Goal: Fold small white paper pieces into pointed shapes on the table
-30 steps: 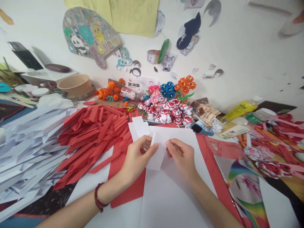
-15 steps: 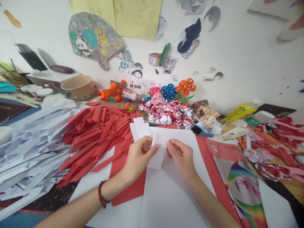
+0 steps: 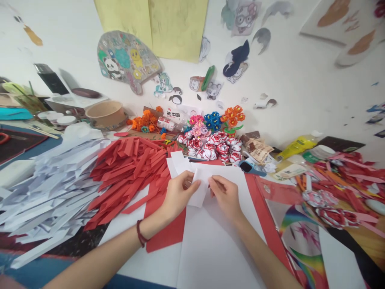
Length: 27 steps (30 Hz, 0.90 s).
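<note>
Left hand (image 3: 179, 193): my grip pinches a white paper slip (image 3: 198, 197).
Right hand (image 3: 226, 196): my grip pinches its right edge.

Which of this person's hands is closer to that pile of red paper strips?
The left. The left hand is just to the right of the red strips; the right hand is farther right, across the small white paper.
</note>
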{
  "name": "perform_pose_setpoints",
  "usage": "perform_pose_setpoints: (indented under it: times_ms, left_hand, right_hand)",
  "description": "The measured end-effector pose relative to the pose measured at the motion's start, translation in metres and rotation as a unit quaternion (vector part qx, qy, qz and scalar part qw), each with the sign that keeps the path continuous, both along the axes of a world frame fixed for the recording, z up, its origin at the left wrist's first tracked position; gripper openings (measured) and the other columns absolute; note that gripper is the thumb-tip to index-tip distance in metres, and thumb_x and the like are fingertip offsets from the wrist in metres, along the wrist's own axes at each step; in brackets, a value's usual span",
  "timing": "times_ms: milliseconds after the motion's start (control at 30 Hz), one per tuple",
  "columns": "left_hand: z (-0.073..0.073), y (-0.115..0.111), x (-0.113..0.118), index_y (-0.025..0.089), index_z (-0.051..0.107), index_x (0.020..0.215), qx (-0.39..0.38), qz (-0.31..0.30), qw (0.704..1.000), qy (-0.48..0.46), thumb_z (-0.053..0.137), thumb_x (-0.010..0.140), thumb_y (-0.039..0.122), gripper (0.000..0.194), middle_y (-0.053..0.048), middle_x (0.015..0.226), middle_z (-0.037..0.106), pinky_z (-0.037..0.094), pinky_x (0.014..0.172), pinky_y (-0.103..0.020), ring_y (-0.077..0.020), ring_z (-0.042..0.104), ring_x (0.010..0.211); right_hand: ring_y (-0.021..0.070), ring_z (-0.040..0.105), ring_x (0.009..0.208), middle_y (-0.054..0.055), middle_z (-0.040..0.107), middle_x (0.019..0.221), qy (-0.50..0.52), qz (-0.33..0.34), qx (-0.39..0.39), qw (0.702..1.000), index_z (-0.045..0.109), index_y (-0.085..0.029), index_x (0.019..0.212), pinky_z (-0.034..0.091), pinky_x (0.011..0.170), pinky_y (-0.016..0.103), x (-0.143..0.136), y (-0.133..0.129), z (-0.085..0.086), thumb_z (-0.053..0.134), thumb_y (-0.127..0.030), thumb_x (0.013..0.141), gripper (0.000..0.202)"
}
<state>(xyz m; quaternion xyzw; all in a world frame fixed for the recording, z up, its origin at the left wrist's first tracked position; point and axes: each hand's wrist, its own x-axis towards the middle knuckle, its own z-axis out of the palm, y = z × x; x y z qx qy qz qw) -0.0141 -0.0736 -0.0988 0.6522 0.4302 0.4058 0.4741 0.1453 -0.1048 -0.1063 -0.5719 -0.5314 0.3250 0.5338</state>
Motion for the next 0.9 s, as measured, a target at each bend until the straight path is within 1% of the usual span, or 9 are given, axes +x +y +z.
perform_pose_setpoints:
  times_ms: [67,167,267,367,433,500,633,733,900]
  left_hand:
    - [-0.004,0.006,0.005,0.016,0.063,0.090,0.004,0.008,1.000,-0.010,0.059,0.081,0.037,0.023,-0.004,0.084,0.068,0.046,0.062,-0.023,-0.0147,0.061,0.071]
    - [-0.006,0.022,0.014,0.014,0.064,0.086,0.005,0.016,0.999,-0.035,0.062,0.078,0.036,0.023,-0.005,0.083,0.068,0.047,0.062,-0.022,-0.0148,0.061,0.071]
    - [-0.002,0.041,0.020,0.014,0.066,0.079,0.006,0.014,0.999,-0.040,0.067,0.072,0.037,0.023,-0.004,0.076,0.067,0.045,0.058,-0.021,-0.0147,0.061,0.067]
    - [0.004,0.053,0.023,0.015,0.066,0.083,0.014,0.026,0.998,-0.053,0.064,0.075,0.042,0.028,-0.004,0.077,0.067,0.045,0.054,-0.020,-0.0137,0.061,0.065]
    - [0.006,0.057,0.024,0.015,0.064,0.086,0.017,0.038,0.997,-0.065,0.059,0.078,0.045,0.032,-0.005,0.080,0.067,0.045,0.053,-0.020,-0.0133,0.061,0.065]
    - [0.005,0.058,0.024,0.013,0.064,0.086,0.016,0.039,0.996,-0.074,0.056,0.080,0.047,0.034,-0.006,0.080,0.068,0.046,0.053,-0.021,-0.0134,0.061,0.064]
    - [-0.001,0.061,0.019,0.013,0.065,0.084,0.008,0.009,0.997,-0.075,0.057,0.079,0.051,0.039,-0.005,0.072,0.067,0.047,0.053,-0.021,-0.0138,0.061,0.061]
    - [-0.006,0.063,0.014,0.014,0.067,0.084,0.007,-0.003,0.998,-0.063,0.058,0.078,0.053,0.040,-0.004,0.072,0.068,0.047,0.053,-0.021,-0.0126,0.060,0.057]
    - [-0.012,0.063,0.012,0.015,0.068,0.080,0.025,0.021,0.999,-0.040,0.064,0.074,0.048,0.034,-0.004,0.073,0.068,0.046,0.055,-0.022,-0.0138,0.061,0.061]
  right_hand:
    - [0.0099,0.047,0.050,-0.002,0.052,0.058,0.003,-0.013,0.014,1.000,0.061,-0.016,0.073,0.039,0.050,0.022,0.000,0.004,-0.001,0.059,-0.039,0.082,0.025]
    - [0.0102,0.047,0.049,-0.003,0.050,0.055,0.013,-0.032,0.030,0.999,0.063,-0.015,0.073,0.038,0.048,0.022,0.002,0.013,0.005,0.058,-0.039,0.082,0.026]
    - [0.0101,0.047,0.048,-0.003,0.051,0.053,0.000,-0.032,0.051,0.998,0.064,-0.015,0.071,0.037,0.047,0.022,0.008,0.024,0.014,0.060,-0.040,0.080,0.027]
    - [0.0103,0.048,0.047,-0.002,0.052,0.053,-0.001,-0.054,0.064,0.997,0.066,-0.014,0.077,0.039,0.048,0.022,0.013,0.035,0.015,0.058,-0.041,0.080,0.028]
    - [0.0113,0.049,0.047,-0.002,0.053,0.052,0.000,-0.049,0.060,0.997,0.067,-0.014,0.077,0.040,0.047,0.022,0.017,0.042,0.011,0.058,-0.043,0.079,0.030]
    - [0.0121,0.050,0.047,0.000,0.056,0.055,0.001,-0.036,0.055,0.998,0.067,-0.013,0.077,0.041,0.047,0.023,0.020,0.045,0.004,0.058,-0.044,0.079,0.033]
    - [0.0123,0.051,0.050,0.001,0.058,0.060,-0.001,-0.022,0.049,0.999,0.068,-0.013,0.081,0.042,0.049,0.024,0.024,0.046,-0.009,0.058,-0.044,0.079,0.033]
    - [0.0119,0.051,0.051,0.001,0.059,0.062,-0.007,-0.005,0.041,0.999,0.069,-0.014,0.082,0.042,0.050,0.024,0.022,0.042,-0.013,0.060,-0.042,0.079,0.030]
    - [0.0127,0.052,0.054,0.001,0.061,0.065,-0.011,0.026,0.033,0.999,0.069,-0.015,0.080,0.042,0.051,0.024,0.017,0.037,-0.012,0.059,-0.043,0.080,0.029]
